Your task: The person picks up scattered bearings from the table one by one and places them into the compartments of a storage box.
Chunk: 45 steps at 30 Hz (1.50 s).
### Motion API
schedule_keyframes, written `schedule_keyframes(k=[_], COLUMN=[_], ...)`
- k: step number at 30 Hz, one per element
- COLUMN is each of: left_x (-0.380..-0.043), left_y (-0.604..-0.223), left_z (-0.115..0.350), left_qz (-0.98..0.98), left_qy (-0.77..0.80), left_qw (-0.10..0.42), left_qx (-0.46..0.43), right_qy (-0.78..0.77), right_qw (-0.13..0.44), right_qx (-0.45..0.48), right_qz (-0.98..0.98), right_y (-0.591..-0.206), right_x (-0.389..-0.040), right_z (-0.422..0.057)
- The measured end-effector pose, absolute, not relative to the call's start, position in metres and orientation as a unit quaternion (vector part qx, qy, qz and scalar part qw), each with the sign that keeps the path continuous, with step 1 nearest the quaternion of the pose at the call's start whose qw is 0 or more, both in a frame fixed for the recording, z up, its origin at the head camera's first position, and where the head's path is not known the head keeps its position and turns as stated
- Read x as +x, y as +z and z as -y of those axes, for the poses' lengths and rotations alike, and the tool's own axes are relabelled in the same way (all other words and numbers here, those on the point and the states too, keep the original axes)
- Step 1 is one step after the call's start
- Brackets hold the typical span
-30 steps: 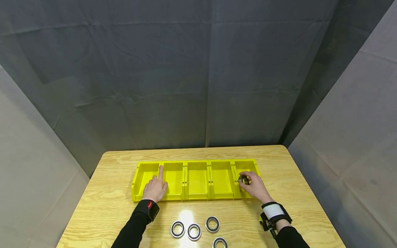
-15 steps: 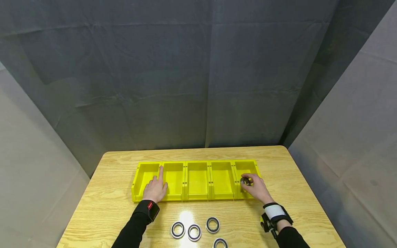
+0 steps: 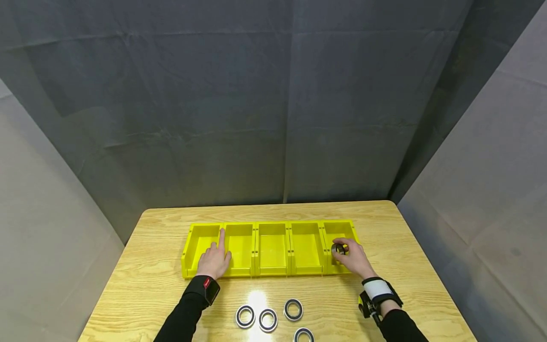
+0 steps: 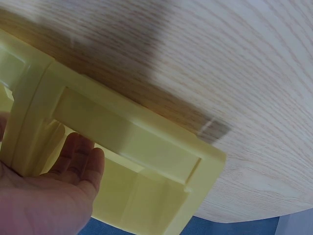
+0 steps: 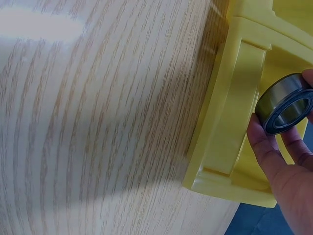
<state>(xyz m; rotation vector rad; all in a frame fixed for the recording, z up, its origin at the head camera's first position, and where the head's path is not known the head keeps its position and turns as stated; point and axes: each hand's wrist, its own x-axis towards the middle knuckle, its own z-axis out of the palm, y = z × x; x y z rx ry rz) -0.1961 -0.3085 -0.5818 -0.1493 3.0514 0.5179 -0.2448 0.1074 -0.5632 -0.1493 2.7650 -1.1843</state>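
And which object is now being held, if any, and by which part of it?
The right grip holds a metal bearing by its outer rim. The left grip lies over a yellow divider, holding no bearing.

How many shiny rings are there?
5. The right hand holds one ring at the rightmost bin. On the table lie a left ring, middle ring, upper-right ring and partly cut-off lower-right ring. Some may be hidden.
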Motion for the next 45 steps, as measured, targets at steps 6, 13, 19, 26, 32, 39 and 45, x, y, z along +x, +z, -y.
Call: schedule_keyframes(k=[6,13,19,26,32,39,45], left_x=[-0.198,-0.2,-0.201,-0.2,-0.199,-0.197,-0.195], left_y=[-0.579,-0.579,-0.578,-0.576,-0.575,-0.578,-0.578], left_z=[0.309,0.31,0.311,0.311,0.31,0.309,0.309], left_qz=[-0.985,-0.984,-0.984,-0.985,-0.985,-0.985,-0.986], left_qy=[0.166,0.17,0.169,0.165,0.165,0.165,0.161], left_qw=[0.012,0.018,0.019,0.016,0.017,0.02,0.02], left_qx=[-0.045,-0.051,-0.051,-0.048,-0.052,-0.046,-0.045], right_qy=[-0.388,-0.383,-0.374,-0.359,-0.307,-0.243,-0.198], right_qw=[0.063,0.054,0.049,0.043,0.038,0.048,0.041], right_qx=[-0.05,-0.065,-0.071,-0.081,-0.12,-0.141,-0.151], right_qz=[-0.918,-0.92,-0.924,-0.929,-0.943,-0.959,-0.968], right_y=[-0.562,-0.557,-0.555,-0.557,-0.561,-0.57,-0.579], right_x=[-0.248,-0.252,-0.254,-0.256,-0.263,-0.27,-0.275], right_z=[-0.107,-0.107,-0.108,-0.107,-0.101,-0.096,-0.096])
